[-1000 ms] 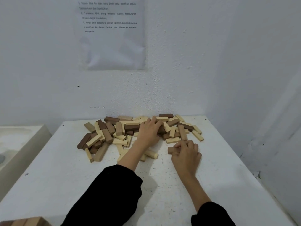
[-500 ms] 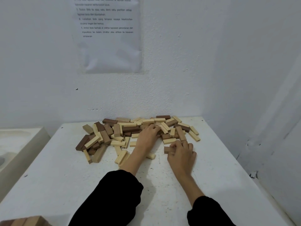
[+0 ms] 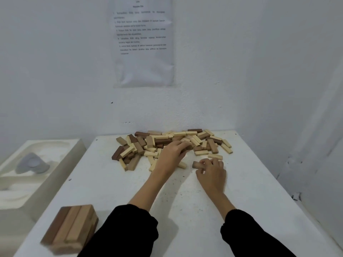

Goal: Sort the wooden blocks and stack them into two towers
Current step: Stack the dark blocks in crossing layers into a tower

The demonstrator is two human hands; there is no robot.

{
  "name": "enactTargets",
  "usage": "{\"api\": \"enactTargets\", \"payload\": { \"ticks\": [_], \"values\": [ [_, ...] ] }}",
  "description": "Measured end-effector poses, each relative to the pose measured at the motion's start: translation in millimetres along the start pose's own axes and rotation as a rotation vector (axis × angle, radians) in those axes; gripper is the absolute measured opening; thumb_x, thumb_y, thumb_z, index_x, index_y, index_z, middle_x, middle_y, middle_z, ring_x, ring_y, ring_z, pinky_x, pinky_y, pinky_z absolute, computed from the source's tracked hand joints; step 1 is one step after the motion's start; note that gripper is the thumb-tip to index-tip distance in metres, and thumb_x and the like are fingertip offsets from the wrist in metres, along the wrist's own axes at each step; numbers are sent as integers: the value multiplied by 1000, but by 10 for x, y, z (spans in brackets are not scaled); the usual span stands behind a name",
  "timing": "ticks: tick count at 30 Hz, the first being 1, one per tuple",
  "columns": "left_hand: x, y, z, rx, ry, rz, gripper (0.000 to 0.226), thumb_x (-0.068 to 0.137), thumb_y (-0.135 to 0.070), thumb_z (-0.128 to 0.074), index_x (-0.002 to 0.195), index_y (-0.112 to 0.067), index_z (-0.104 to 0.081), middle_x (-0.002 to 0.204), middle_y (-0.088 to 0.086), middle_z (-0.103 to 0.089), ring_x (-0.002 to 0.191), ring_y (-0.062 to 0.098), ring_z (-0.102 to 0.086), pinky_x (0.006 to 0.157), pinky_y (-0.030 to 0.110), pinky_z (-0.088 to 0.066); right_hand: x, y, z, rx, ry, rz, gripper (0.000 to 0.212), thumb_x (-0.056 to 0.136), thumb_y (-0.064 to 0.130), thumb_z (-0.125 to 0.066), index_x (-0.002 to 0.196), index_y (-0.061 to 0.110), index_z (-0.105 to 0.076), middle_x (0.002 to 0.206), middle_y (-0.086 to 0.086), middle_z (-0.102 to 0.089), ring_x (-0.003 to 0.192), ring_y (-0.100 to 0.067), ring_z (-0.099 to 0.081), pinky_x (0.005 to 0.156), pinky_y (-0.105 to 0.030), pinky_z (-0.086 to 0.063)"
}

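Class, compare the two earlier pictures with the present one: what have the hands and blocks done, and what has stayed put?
The left hand has drawn slightly back toward the person over the pile of blocks. The right hand still pinches the brown block just in front of the pile, barely shifted. The pile, the stacked blocks and the table stayed put.

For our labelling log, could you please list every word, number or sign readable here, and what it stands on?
White printed paper sheet in a clear sleeve on the wall: a heading and numbered lines, too blurred to quote.
Pale and brown wooden blocks, white table: no text visible.
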State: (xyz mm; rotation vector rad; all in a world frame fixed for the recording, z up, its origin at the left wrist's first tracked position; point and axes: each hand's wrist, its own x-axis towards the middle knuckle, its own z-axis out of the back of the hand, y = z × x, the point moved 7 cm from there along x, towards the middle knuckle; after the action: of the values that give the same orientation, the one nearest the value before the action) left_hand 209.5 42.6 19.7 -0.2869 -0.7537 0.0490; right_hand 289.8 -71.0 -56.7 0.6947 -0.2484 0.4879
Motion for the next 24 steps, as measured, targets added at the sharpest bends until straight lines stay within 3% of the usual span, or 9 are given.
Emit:
{"api": "enactTargets", "payload": {
  "ticks": [4, 9, 13, 17, 21, 24],
  "values": [
    [-314, -42, 116, 23, 101, 55, 20, 87, -5, -61, 105, -8, -69, 103, 7, -69, 93, 25, -63, 72, 34, -51, -285, 49, 144, -69, -6, -1, 25, 70, 11, -70, 95, 11, -69, 90, -12, -61, 87, -32, -54, 65, -33, -32],
    [-824, -184, 209, 105, 225, -12, 20, 89, -4, -58, 106, -7, -69, 108, 10, -68, 94, 29, -61, 76, 33, -47, -682, 180, 255, -170, 11, 138, 33, 56, 11, -78, 86, 16, -67, 70, -7, -53, 62, -27, -51, 54, -27, -28],
    [-1226, -332, 312, 114, 277, -104, 17, 87, -5, -61, 101, -9, -70, 108, 6, -67, 86, 27, -61, 69, 32, -51, -906, 198, 284, -193, 90, 151, 25, 80, 23, -60, 105, 22, -61, 89, -6, -54, 82, -25, -49, 65, -30, -29],
    [-1449, -448, 427, 99, 311, -171, 21, 82, -7, -65, 102, -8, -71, 104, 8, -68, 81, 27, -62, 65, 31, -53, -1074, 279, 301, -167, 153, 184, 32, 88, 33, -51, 118, 23, -55, 105, -4, -57, 98, -24, -49, 73, -32, -32],
    [-1521, -302, 433, 70, 462, 22, 41, 88, -24, -64, 126, -10, -59, 126, 10, -59, 111, 27, -53, 88, 33, -44, -1152, 331, 322, -131, 171, 192, 33, 94, 37, -45, 123, 24, -55, 111, -3, -58, 103, -22, -49, 79, -33, -35],
    [-1566, -76, 473, 23, 503, 237, 61, 82, -36, -70, 135, -14, -50, 136, 6, -49, 124, 22, -44, 98, 26, -35, -1172, 332, 346, -26, 214, 176, 33, 99, 32, -37, 126, 24, -55, 111, -2, -58, 104, -21, -48, 81, -32, -34]
  ]
}}
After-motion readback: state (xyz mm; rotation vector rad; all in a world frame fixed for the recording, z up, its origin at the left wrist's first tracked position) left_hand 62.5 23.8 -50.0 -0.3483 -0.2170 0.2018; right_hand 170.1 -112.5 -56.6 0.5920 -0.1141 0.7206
